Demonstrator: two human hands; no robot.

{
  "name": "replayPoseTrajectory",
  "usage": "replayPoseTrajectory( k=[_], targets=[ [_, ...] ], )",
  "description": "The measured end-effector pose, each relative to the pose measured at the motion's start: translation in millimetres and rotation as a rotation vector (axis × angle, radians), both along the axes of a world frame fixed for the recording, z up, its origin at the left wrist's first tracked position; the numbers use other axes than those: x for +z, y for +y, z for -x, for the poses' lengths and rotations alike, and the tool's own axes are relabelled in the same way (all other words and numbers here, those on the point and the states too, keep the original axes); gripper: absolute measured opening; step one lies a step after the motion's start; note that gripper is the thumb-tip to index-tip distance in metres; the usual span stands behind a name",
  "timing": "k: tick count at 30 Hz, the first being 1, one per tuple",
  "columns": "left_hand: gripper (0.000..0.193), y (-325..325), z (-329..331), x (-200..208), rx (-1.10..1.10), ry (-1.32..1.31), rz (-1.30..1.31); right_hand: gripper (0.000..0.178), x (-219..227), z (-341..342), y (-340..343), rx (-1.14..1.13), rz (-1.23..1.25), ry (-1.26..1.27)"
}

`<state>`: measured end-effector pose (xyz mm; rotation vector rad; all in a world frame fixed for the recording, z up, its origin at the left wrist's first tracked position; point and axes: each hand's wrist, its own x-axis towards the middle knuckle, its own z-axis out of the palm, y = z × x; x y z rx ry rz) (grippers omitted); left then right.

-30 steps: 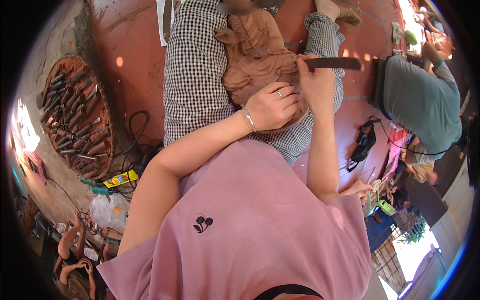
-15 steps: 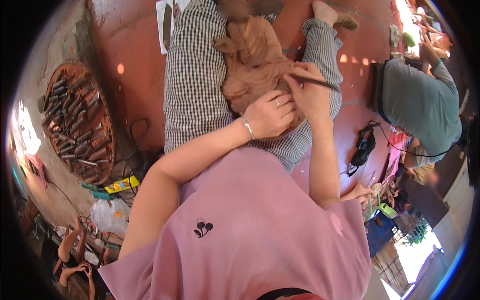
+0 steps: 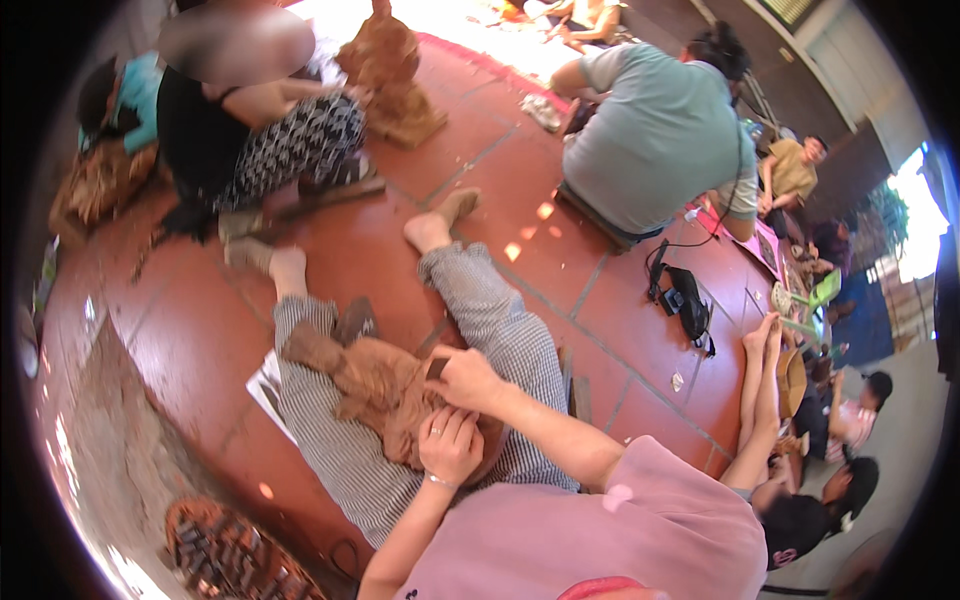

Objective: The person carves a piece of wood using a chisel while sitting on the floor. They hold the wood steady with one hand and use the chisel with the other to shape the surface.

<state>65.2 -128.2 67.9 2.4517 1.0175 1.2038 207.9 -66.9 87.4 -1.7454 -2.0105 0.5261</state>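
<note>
A brown carved figure (image 3: 385, 395) is seen lying across the lap, on the checked trousers (image 3: 500, 335), a little left of the picture's centre. Its long axis runs from about ten o'clock, where the darker end rests on the left thigh, down to about four o'clock, where it passes under both hands.

The left hand (image 3: 450, 445) is laid on the lower end of the figure, palm down, fingers (image 3: 437, 432) curled together and pressed against the wood; a ring and a thin bracelet are worn on it. The grip looks closed on the figure, holding it steady against the lap. The right hand (image 3: 465, 378) is set just above it, toward twelve o'clock, touching the same piece, with the fingers bunched tight around a small dark tool (image 3: 437, 368) — only its stub can be made out between thumb and forefinger, so its kind cannot be told. The tool's end points toward nine o'clock, into the body of the figure.

Both hands are thus at the four o'clock end of the piece, nearly touching each other, and the uncovered bulk of the carving lies from them toward ten o'clock. Of the two, the right hand is nearer that bare surface — the left sits behind it, closer to the body.

The legs are stretched over a red tiled floor (image 3: 390, 250). Other people are seated around, and a larger carving (image 3: 390, 75) stands at twelve o'clock.
</note>
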Motion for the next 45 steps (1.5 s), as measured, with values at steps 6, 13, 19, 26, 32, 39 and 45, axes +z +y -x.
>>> replayPoseTrajectory(
  k=[6,13,19,26,32,39,45],
  targets=[
    [0.018,-2.4,1.5,0.7,-0.005,0.039,-0.04,0.011,19.2,16.3,-8.9,-0.107,0.03,-0.031],
    [0.02,-2.9,3.8,-0.6,-0.019,0.056,-0.056,0.024,18.5,20.9,-8.7,-0.197,0.046,-0.009],
    [0.022,-2.8,3.8,-1.4,-0.056,0.062,-0.03,0.023,14.5,16.8,-3.9,-0.236,0.042,0.122],
    [0.024,-5.7,4.8,-8.6,-0.065,0.081,-0.003,0.017,-2.9,21.9,-10.4,-0.206,-0.043,0.027],
    [0.024,-5.5,3.9,-5.7,-0.056,0.078,-0.025,0.025,9.4,21.6,-8.3,-0.199,0.003,0.056],
    [0.017,-3.8,0.4,6.4,-0.053,0.08,-0.056,0.018,17.9,6.8,1.0,-0.197,0.19,0.121],
    [0.021,-4.3,3.0,-8.0,-0.049,0.098,-0.032,0.023,9.0,18.2,-15.0,-0.155,-0.031,0.02]
  ],
)
